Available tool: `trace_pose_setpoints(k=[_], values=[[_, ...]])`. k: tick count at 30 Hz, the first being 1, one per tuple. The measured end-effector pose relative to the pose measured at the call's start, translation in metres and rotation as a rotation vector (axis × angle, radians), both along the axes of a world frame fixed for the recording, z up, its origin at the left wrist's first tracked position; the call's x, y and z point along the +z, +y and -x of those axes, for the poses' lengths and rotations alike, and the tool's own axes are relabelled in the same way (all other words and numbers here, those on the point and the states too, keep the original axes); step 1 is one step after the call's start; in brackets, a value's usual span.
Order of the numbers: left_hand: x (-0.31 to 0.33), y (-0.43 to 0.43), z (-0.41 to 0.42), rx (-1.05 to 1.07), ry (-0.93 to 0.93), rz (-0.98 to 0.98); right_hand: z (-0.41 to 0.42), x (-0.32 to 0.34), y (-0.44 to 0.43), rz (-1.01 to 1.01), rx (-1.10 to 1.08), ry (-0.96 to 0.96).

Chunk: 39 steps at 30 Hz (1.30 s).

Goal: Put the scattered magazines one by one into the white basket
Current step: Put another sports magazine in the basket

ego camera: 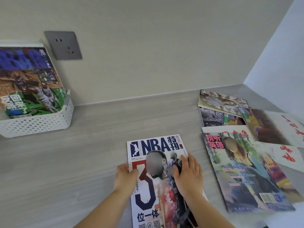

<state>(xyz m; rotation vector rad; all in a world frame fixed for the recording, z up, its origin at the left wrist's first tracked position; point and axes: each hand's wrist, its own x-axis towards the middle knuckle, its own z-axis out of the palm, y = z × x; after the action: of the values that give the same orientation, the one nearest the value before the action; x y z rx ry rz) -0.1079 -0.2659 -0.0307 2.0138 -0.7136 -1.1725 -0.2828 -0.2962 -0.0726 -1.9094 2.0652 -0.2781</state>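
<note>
Nearest lies the NBA magazine (153, 145), flat on the grey table (82, 153), its lower edge running out of view. The left hand (125, 176) pinches its left edge, thumb on the cover, other fingers out of sight. The right hand (189, 175) rests flat near the right edge, fingers straight and close together. Just right of those fingers lies an English-study magazine (246, 171), with more magazines (230, 109) overlapping beyond it. Left of the pinching fingers, bare tabletop runs open to the white basket (37, 124), where one basketball magazine (28, 83) leans.

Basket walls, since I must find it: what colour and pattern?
White, the basket walls dotted with small holes; head view.
</note>
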Motion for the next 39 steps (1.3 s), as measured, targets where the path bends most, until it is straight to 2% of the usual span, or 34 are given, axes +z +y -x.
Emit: trace_pose_setpoints(k=[5, 9, 13, 14, 18, 21, 24, 29, 32, 36, 39], values=[[0.003, 0.005, -0.003, -0.089, 0.215, -0.024, 0.001, -0.002, -0.001, 0.013, -0.01, -0.014], [-0.004, 0.015, 0.003, -0.205, 0.173, -0.025, 0.002, 0.001, -0.002, 0.031, -0.035, -0.033], [0.004, 0.019, -0.013, -0.288, 0.197, 0.134, -0.003, 0.014, -0.014, 0.025, -0.087, -0.13], [0.009, 0.018, -0.018, -0.305, 0.19, 0.194, -0.007, 0.02, -0.02, 0.03, -0.124, -0.23], [0.032, 0.009, -0.055, -0.279, 0.146, 0.367, -0.027, 0.056, -0.042, 0.006, -0.306, -0.92], [0.047, 0.008, -0.092, -0.229, 0.091, 0.459, -0.044, 0.077, -0.054, -0.081, -0.306, -1.19], [0.057, 0.009, -0.13, -0.142, 0.088, 0.524, -0.072, 0.1, -0.062, -0.152, -0.156, -1.202], [0.069, 0.009, -0.192, -0.015, 0.029, 0.647, -0.145, 0.146, -0.077, -0.093, 0.083, -1.139], [0.088, -0.001, -0.234, 0.073, -0.091, 0.766, -0.194, 0.18, -0.092, -0.039, 0.21, -1.189], [0.126, -0.028, -0.299, 0.195, -0.338, 0.915, -0.261, 0.227, -0.113, 0.074, 0.362, -1.234], [0.15, -0.051, -0.343, 0.31, -0.364, 0.997, -0.31, 0.252, -0.129, 0.151, 0.433, -1.25]])
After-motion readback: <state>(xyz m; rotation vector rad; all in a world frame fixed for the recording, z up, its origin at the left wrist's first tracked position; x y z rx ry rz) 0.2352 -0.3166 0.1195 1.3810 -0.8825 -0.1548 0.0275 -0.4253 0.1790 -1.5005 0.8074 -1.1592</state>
